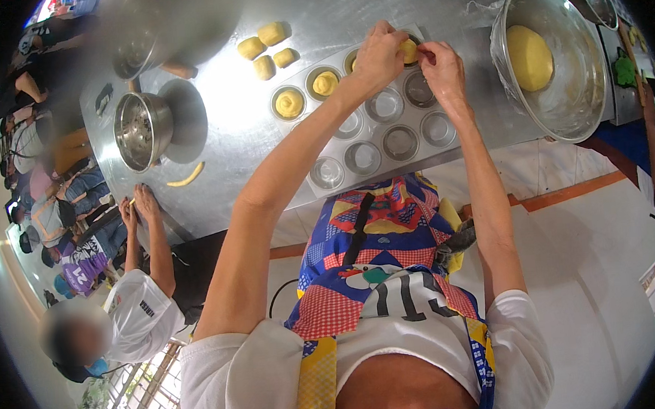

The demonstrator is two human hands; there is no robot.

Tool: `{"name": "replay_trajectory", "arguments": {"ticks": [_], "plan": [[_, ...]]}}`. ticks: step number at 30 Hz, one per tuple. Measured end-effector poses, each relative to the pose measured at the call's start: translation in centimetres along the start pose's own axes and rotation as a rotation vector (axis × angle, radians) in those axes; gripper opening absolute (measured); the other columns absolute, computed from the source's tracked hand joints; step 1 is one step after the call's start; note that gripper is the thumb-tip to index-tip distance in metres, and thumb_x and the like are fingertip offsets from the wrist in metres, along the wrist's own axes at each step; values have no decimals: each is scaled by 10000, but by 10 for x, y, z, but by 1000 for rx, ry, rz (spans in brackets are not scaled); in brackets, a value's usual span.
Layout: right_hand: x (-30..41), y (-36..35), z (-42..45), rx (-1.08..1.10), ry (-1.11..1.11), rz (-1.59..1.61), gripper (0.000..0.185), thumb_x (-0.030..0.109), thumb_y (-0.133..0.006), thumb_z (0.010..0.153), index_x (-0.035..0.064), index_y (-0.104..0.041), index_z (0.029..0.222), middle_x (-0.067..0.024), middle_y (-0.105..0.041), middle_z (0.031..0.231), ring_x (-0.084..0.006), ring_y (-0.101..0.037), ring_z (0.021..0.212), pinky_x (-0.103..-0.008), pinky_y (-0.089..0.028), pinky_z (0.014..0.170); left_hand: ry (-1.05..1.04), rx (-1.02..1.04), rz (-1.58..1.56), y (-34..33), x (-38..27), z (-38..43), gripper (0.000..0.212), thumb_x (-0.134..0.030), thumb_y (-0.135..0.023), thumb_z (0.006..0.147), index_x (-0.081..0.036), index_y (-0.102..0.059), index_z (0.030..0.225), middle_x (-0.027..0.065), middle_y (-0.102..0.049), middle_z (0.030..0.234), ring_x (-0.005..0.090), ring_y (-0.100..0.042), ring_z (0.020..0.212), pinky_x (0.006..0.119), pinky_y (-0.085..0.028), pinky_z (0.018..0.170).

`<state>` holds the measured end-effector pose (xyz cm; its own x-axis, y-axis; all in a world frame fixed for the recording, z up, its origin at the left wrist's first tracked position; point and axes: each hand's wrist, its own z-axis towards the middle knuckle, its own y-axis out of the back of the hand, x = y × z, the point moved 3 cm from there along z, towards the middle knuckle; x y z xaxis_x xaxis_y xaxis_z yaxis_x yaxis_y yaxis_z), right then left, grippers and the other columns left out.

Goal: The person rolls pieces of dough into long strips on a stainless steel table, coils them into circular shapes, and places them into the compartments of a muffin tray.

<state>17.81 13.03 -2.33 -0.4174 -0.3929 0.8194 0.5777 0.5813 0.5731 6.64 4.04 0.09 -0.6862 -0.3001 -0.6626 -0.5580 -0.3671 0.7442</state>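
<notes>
A metal muffin tin (336, 162) lies at an angle near the table's front edge. Above the far right cup of its back row, my left hand (377, 58) and my right hand (444, 76) pinch a yellow dough piece (409, 51) from either side. My fingers cover part of that dough. Two coiled dough pieces, a left one (289, 104) and one beside it (325, 84), sit in cups of the same row. In the third cup, some yellow dough shows, mostly hidden by my left hand. Bare cups fill the nearer rows.
Several short dough pieces (264, 68) rest behind the tin. At right, a large steel bowl (573, 82) holds a dough ball (529, 57). A smaller steel bowl (143, 131) and a dough strip (186, 175) are at left, near a co-worker's hands (143, 204) on the steel table (235, 171).
</notes>
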Motion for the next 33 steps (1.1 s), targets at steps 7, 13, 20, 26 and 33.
{"name": "replay_trajectory", "arguments": {"ticks": [7,13,20,26,33], "plan": [[1,11,-2,-38,-27,88,155,76,-587,812,27,-652,945,-128,-601,844,-308,-592,800,-392,-465,741,12,-61,48,9,3,0,289,-69,-653,722,-61,-668,1011,141,-559,1026,326,-522,975,395,-458,858],[4,13,-14,-4,154,-138,168,30,-575,802,50,-670,939,-106,-571,929,-284,-556,894,-374,-472,751,-64,-137,169,7,-7,-9,328,-162,-754,651,-81,-664,955,98,-562,1019,304,-515,942,393,-458,805],[12,6,-20,-30,171,-222,189,2,-575,787,73,-684,924,-97,-548,995,-291,-529,937,-380,-463,779,-78,-160,253,8,-10,-16,347,-173,-752,660,-85,-644,978,99,-555,1045,299,-514,959,407,-448,818],[-4,38,-39,-20,98,-127,233,-33,-568,780,92,-689,935,-113,-548,979,-293,-529,936,-376,-445,789,36,-380,-57,70,-18,-90,279,13,-640,759,-57,-628,1029,131,-547,1082,288,-535,994,372,-436,851],[21,29,-58,37,210,-231,328,-50,-565,764,112,-671,1030,-121,-526,1118,-297,-509,989,-401,-420,862,246,-320,-27,69,-26,-269,367,112,-594,739,-54,-602,1066,137,-551,1094,285,-553,919,347,-454,741]]}}
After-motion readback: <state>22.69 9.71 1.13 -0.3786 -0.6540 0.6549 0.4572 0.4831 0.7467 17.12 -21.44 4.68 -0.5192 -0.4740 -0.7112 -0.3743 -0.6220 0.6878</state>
